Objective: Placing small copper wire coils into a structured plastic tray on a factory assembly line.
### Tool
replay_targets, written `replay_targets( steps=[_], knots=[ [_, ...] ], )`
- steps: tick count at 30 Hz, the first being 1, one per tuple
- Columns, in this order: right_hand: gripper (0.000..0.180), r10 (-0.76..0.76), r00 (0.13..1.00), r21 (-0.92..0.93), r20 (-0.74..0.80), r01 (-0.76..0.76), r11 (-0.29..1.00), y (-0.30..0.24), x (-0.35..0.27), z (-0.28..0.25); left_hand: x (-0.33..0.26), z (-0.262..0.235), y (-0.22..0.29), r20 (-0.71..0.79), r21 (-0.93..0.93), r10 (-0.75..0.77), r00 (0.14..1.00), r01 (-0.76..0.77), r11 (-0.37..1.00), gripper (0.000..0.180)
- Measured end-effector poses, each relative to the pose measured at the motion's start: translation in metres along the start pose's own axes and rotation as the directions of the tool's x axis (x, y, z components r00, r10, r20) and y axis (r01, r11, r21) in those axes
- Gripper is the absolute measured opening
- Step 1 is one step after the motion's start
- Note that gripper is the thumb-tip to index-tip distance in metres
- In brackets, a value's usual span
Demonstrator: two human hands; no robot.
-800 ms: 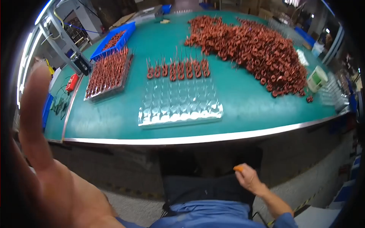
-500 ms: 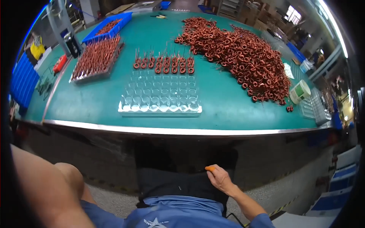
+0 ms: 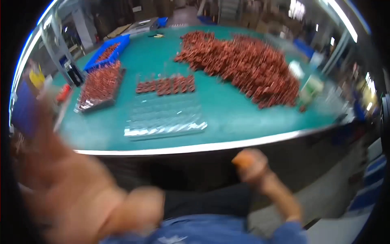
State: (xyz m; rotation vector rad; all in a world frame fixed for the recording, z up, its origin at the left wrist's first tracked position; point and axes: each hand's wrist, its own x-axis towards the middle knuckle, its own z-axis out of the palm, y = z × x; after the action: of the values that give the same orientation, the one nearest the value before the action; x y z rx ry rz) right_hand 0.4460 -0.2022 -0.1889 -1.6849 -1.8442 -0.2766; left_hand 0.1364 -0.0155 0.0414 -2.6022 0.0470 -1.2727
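The whole picture is motion-blurred. My left hand (image 3: 61,179) and forearm are raised close to the camera at the lower left, too smeared to make out the fingers. My right hand (image 3: 252,164) hangs below the table's front edge (image 3: 211,147), above my lap. Its fingers look curled, an orange cap covers one fingertip, and nothing shows in it. On the green table lies a clear plastic tray (image 3: 164,118) with one row of copper coils (image 3: 165,84) along its far side. Neither hand touches the table.
A large heap of copper coils (image 3: 243,65) covers the far right of the table. A second tray filled with coils (image 3: 99,85) and a blue bin (image 3: 107,51) sit at the left. A white and green box (image 3: 310,87) stands by the right edge.
The view has swung and blurred. My left forearm has swept up across the lower left of the picture. My right hand has risen a little toward the table edge.
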Motion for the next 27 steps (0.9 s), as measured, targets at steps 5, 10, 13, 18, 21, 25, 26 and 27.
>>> replay_targets(
  steps=[5, 10, 13, 18, 21, 25, 26, 27],
  knots=[
    [0.039, 0.308, 0.910, -0.219, -0.278, -0.372, 0.902, 0.134, 0.026, -0.027, -0.064, 0.213, -0.010, 0.281, -0.404, -0.321, 0.904, 0.415, 0.815, 0.063],
    [0.036, 0.311, 0.950, -0.592, -0.014, -0.258, 0.763, 0.194, 0.052, 0.009, -0.123, 0.293, -0.002, 0.516, -0.142, -0.204, 0.832, 0.318, 0.937, 0.056],
    [0.015, 0.250, 0.967, -0.648, -0.049, -0.221, 0.729, 0.212, 0.064, 0.015, -0.117, 0.294, -0.001, 0.409, -0.195, -0.216, 0.887, 0.316, 0.928, 0.045],
    [0.009, 0.098, 0.994, -0.409, -0.054, -0.112, 0.905, 0.192, 0.074, 0.007, -0.118, 0.287, 0.005, 0.410, -0.281, -0.180, 0.894, 0.312, 0.908, 0.031],
    [0.018, 0.276, 0.911, -0.057, -0.306, -0.307, 0.950, 0.170, 0.102, 0.004, -0.112, 0.280, 0.005, 0.472, -0.254, -0.189, 0.861, 0.338, 0.906, 0.030],
    [0.020, 0.654, 0.740, 0.554, -0.157, -0.482, 0.678, 0.146, 0.121, 0.016, -0.093, 0.292, -0.014, 0.403, -0.544, -0.361, 0.841, 0.538, 0.644, 0.033],
    [0.019, 0.652, 0.754, 0.620, -0.080, -0.475, 0.625, 0.136, 0.125, 0.021, -0.084, 0.296, -0.019, 0.414, -0.607, -0.429, 0.803, 0.595, 0.527, 0.036],
    [0.020, 0.621, 0.783, 0.685, -0.043, -0.429, 0.589, 0.120, 0.126, 0.024, -0.070, 0.300, -0.020, 0.433, -0.666, -0.488, 0.758, 0.634, 0.394, 0.040]
  ],
)
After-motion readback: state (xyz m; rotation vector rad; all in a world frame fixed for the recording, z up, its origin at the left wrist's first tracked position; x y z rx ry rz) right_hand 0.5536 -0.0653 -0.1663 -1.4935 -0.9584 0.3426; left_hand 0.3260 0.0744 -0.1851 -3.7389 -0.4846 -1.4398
